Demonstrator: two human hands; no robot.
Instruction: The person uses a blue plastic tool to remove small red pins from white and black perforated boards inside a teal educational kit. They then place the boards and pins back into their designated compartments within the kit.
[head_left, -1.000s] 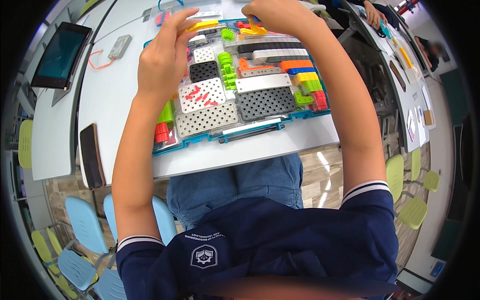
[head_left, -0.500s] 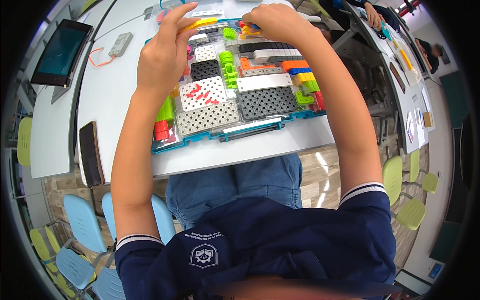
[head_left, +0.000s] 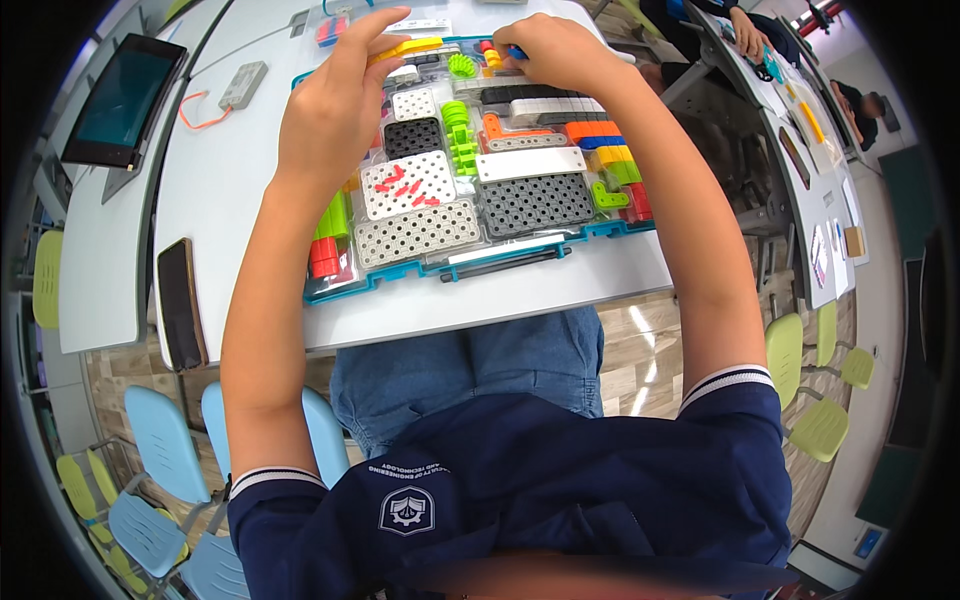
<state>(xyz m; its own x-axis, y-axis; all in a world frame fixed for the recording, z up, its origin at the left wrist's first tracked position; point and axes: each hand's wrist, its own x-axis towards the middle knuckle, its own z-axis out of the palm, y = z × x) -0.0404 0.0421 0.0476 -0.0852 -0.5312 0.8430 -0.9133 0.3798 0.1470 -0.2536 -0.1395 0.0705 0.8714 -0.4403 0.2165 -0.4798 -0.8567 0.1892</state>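
At the far left of the parts case, my left hand (head_left: 335,115) pinches a yellow strip-shaped building piece (head_left: 418,46) between thumb and fingers. My right hand (head_left: 565,55) is over the case's far right, its fingers curled around a small blue piece (head_left: 516,52), mostly hidden. Small red and yellow pieces (head_left: 492,58) lie just left of those fingers, beside a green gear-like piece (head_left: 462,66). The clear-and-teal case (head_left: 400,276) holds perforated plates, beams and blocks. Several small red pegs (head_left: 400,188) rest on a white perforated plate (head_left: 380,206).
A phone (head_left: 181,305) lies at the table's left edge. Behind it are a grey box (head_left: 243,86) with an orange cable and a dark tablet (head_left: 124,100). Blue chairs (head_left: 165,440) stand lower left. Another person's hand (head_left: 745,35) is at a table on the right.
My right hand has shifted slightly right, showing more of the red and yellow pieces beside it. My left hand keeps the yellow piece, nearly in place.
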